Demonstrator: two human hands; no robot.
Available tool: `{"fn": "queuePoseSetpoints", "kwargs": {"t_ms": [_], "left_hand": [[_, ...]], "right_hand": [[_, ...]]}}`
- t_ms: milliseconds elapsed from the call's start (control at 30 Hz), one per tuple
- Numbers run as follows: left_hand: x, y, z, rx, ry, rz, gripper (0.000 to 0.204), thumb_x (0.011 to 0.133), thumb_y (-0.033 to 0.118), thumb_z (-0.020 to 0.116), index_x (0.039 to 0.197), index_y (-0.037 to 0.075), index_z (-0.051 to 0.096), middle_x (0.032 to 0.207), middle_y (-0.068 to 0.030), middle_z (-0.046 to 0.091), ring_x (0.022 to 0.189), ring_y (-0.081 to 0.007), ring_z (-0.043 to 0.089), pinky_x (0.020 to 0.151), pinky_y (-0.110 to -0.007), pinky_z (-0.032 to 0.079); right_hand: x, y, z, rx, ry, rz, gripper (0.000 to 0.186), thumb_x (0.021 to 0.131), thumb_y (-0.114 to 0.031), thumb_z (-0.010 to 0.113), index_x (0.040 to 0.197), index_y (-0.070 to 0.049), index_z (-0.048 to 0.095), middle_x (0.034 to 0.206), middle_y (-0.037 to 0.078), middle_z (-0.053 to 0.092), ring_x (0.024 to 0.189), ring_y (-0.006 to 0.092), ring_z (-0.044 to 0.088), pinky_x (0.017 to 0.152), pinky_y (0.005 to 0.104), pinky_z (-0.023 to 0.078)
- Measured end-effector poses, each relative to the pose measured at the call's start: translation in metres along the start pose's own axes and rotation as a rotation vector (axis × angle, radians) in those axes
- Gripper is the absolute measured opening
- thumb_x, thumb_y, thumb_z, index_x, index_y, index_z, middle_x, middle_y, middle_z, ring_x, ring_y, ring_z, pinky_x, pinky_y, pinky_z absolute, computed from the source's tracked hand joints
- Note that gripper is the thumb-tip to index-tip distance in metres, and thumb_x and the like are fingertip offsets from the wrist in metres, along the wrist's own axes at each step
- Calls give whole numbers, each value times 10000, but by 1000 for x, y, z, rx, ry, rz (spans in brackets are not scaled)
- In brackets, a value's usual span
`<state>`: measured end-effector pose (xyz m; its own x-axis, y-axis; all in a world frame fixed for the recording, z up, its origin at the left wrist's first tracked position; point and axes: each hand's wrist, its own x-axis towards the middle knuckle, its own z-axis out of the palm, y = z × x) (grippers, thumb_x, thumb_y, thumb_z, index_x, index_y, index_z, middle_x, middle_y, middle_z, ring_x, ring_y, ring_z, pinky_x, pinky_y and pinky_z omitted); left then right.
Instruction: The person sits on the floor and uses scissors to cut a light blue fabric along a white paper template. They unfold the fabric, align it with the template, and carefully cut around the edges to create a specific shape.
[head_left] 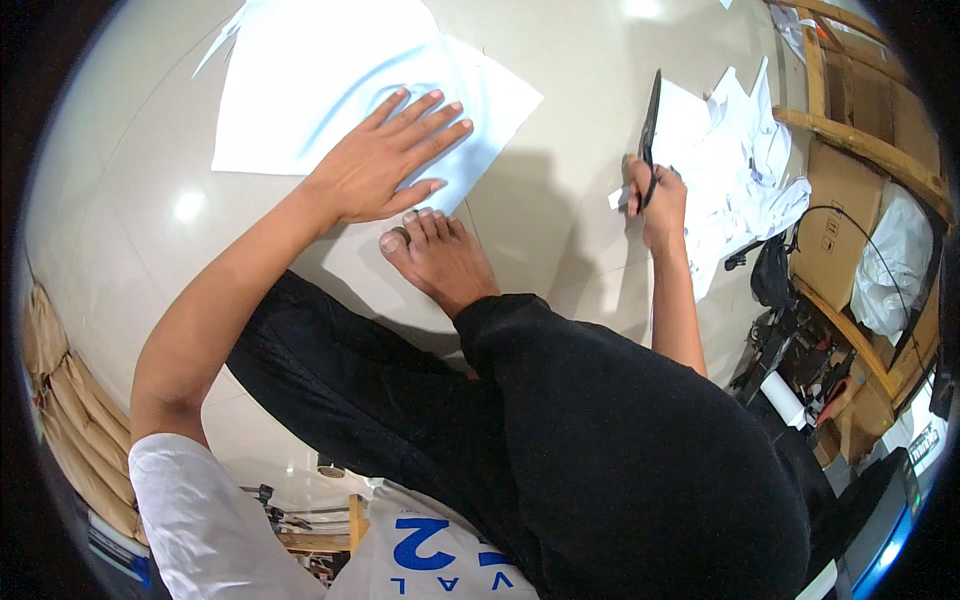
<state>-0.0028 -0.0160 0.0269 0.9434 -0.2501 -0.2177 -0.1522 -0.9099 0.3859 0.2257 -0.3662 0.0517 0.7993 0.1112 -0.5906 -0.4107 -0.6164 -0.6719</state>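
Note:
My left hand (400, 160) lies flat, fingers spread, on a large white sheet (280, 110) spread over the floor. The sheet shows soft bluish folds around my fingers; whether it is cloth or paper I cannot tell. Off to the right, my right hand (660, 205) is closed around the handles of black scissors (652, 120), their blades pointing away from me. A pile of crumpled white pieces (735, 150) lies under and beside that hand. The scissors are apart from the large sheet.
My bare foot (440, 260) rests at the sheet's near edge. Along the right stand a wooden frame (870, 145), a cardboard box (835, 225) and a white plastic bag (890, 270). A white roll (783, 400) lies among dark clutter. Tan fabric (80, 410) hangs at the left.

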Motion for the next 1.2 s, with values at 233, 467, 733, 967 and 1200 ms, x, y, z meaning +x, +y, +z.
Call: {"fn": "queuePoseSetpoints", "kwargs": {"t_ms": [233, 467, 733, 967, 1200], "left_hand": [[16, -56, 52, 66, 687, -818, 886, 1074, 715, 406, 1736, 139, 284, 1764, -342, 174, 1629, -593, 67, 1218, -840, 28], [65, -80, -49, 106, 251, -550, 829, 1113, 587, 403, 1745, 84, 216, 1801, -259, 154, 1664, -484, 94, 1350, -617, 81], [81, -124, -45, 69, 319, -320, 815, 1110, 533, 453, 1728, 48, 236, 1800, -235, 177, 1666, -458, 119, 1354, -618, 83], [53, -31, -8, -12, 426, -768, 846, 1092, 498, 502, 1704, -31, 251, 1779, -311, 165, 1646, -536, 81, 1327, -668, 70], [47, -26, 5, 21, 465, -750, 908, 1074, 537, 504, 1709, -45, 219, 1767, -338, 174, 1635, -558, 106, 1322, -674, 68]], "right_hand": [[-40, 20, 10, 44, -121, -12, 358, 967, -293, 833, 781, -72, 621, 598, -4, 581, 448, 80, 499, 445, 259, 389], [-54, 28, 1, -22, -392, 32, 313, 984, -254, 810, 792, -83, 631, 591, -1, 595, 450, 75, 504, 453, 234, 379], [-70, 52, -3, -120, -548, 69, 356, 961, -190, 823, 725, -107, 570, 583, -29, 547, 470, 62, 488, 439, 244, 357], [-61, 41, 8, -108, -599, 67, 336, 954, -181, 813, 725, -112, 576, 598, -42, 534, 497, 63, 489, 461, 247, 353], [-56, 28, 14, -151, -639, 84, 334, 955, -192, 797, 713, -118, 580, 587, -43, 534, 487, 63, 489, 459, 247, 358]]}}
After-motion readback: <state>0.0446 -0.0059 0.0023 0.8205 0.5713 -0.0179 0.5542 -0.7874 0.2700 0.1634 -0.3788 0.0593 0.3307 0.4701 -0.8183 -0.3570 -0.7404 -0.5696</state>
